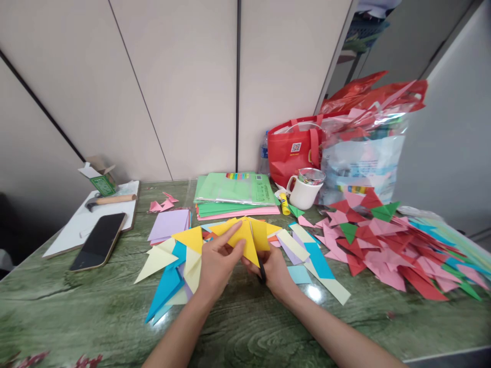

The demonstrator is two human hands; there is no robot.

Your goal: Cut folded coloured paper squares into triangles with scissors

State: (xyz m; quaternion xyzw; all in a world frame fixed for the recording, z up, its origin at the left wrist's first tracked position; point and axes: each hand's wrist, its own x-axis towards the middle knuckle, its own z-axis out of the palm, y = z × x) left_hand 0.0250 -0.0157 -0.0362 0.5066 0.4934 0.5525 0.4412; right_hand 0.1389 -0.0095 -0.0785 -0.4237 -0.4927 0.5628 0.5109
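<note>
Between my hands is a folded piece of yellow paper (245,240). My left hand (218,260) pinches it from the left, thumb and fingers closed on it. In my right hand (274,268) is a pair of scissors (262,268); only the dark handle and a thin line of blade at the paper show. The fingers behind the yellow paper are partly hidden. Folded blue paper (164,291), a yellow triangle (190,238) and cream pieces (159,260) lie beside my left hand. To the right of my right hand are cut strips, one of them blue (320,260).
Green paper packs (233,189) and a lilac stack (169,225) lie behind. A white mug (305,194) stands before a red bag (284,158). Pink and red folded pieces (383,245) heap at right. At left are a phone (100,240), a hammer (115,199) and a small box (102,181).
</note>
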